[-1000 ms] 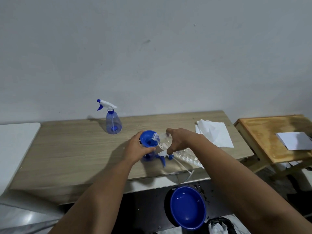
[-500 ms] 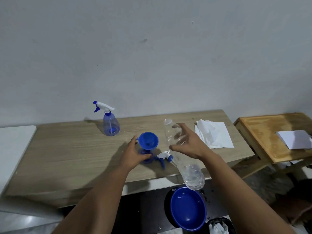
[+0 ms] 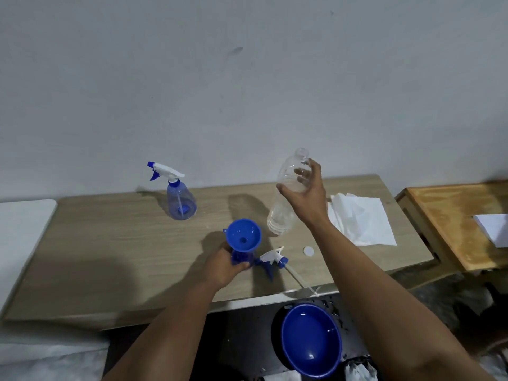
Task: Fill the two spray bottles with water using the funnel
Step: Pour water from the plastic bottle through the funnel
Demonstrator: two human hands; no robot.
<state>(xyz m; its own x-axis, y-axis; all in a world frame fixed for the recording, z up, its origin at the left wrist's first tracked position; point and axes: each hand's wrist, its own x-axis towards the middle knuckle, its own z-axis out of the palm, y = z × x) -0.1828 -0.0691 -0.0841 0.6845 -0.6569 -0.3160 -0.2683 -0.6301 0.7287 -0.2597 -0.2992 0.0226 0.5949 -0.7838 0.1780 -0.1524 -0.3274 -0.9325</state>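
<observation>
While the left hand [image 3: 224, 266] grips the body of an uncapped spray bottle [image 3: 239, 258] near the front edge of the bench [image 3: 110, 251], a blue funnel [image 3: 243, 235] sits upright in that bottle's neck. How much water the bottle holds cannot be told, since the hand and funnel cover most of it. Its trigger head [image 3: 272, 258] lies on its side just right of the bottle, with its dip tube running out over the front edge. The right hand [image 3: 305, 193] curls round the upper part of a clear bottle [image 3: 287, 196], which is uncapped, mouth up and slightly tilted, its base close to the bench surface right of the funnel. A white cap [image 3: 308, 251] lies on the bench near the trigger head. The second spray bottle [image 3: 180, 199], with its trigger head on, stands by the back edge, well apart. White tissue [image 3: 362, 222] lies toward the right end. Below the front edge, a blue bowl [image 3: 310, 339] sits on the floor.
</observation>
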